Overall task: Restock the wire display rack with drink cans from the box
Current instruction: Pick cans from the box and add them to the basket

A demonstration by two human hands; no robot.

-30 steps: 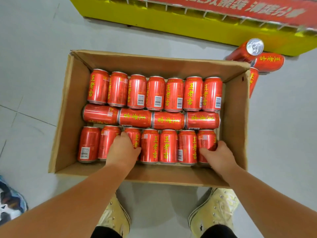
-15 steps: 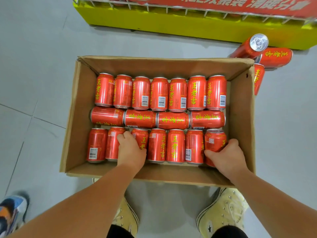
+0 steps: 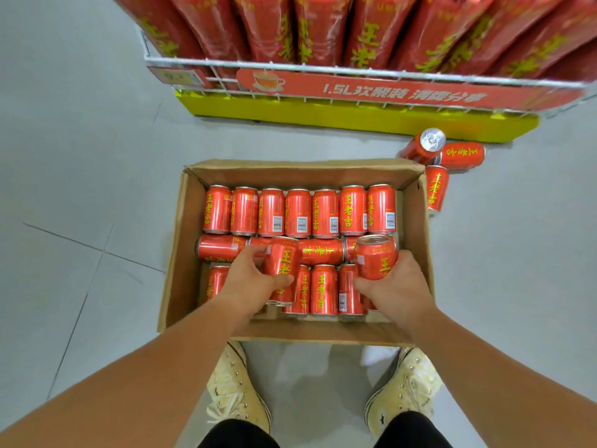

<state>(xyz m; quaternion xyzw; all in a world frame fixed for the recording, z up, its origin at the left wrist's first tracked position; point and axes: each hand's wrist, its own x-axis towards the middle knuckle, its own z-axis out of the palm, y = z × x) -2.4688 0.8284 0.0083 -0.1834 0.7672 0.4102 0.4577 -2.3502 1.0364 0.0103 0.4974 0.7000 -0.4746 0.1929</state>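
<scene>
An open cardboard box (image 3: 181, 253) on the floor holds several red drink cans (image 3: 324, 213) lying in rows. My left hand (image 3: 250, 284) grips one red can (image 3: 282, 265), lifted above the near row. My right hand (image 3: 395, 287) grips another red can (image 3: 376, 257), raised and tilted with its silver top showing. Beyond the box stands the wire display rack (image 3: 355, 71), filled with large red bottles (image 3: 319, 27) behind a red sign.
Three loose red cans (image 3: 452, 156) lie on the grey floor just right of the box's far corner. The rack sits on a yellow base (image 3: 323, 116). My two pale sneakers (image 3: 237, 389) stand right behind the box.
Both hands have closed round cans in the near row and lifted them out of it. The view has tipped up, so the rack and its bottles show.
</scene>
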